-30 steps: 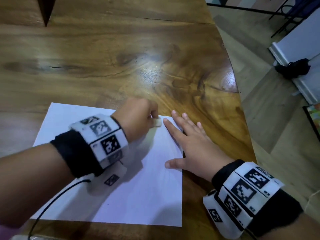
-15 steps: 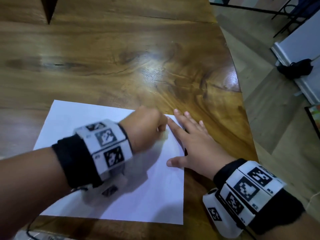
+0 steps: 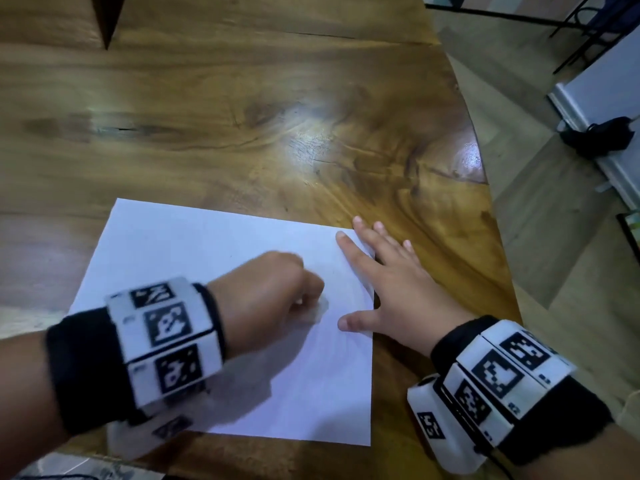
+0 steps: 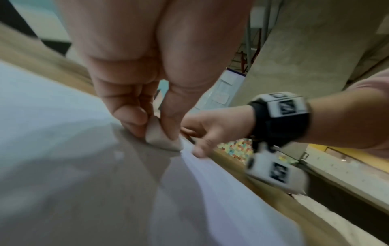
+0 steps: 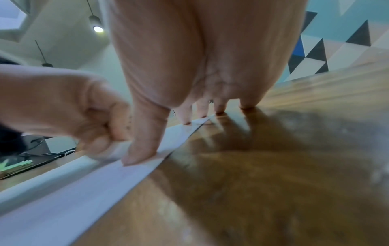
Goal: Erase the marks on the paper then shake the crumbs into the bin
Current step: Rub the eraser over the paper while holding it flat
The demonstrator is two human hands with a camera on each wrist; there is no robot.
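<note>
A white sheet of paper [image 3: 194, 258] lies flat on the wooden table [image 3: 277, 116]. My left hand [image 3: 266, 299] pinches a small whitish eraser [image 3: 320, 308] and presses it on the sheet near its right side. In the left wrist view the eraser [image 4: 160, 138] sits between thumb and fingertips, touching the paper [image 4: 52, 116]. My right hand [image 3: 388, 282] lies flat with straight spread fingers on the paper's right edge, partly on the table. In the right wrist view its thumb [image 5: 143, 149] presses the paper [image 5: 84, 191]. No marks or bin can be made out.
The table's curved right edge [image 3: 498, 271] runs close beside my right hand, with floor beyond. A dark object [image 3: 599, 136] lies on the floor by a white panel at the far right. Bare wood stretches beyond the sheet.
My left hand with the eraser has slid back toward me along the sheet, away from its far right corner. The right hand has stayed flat on the paper's edge.
</note>
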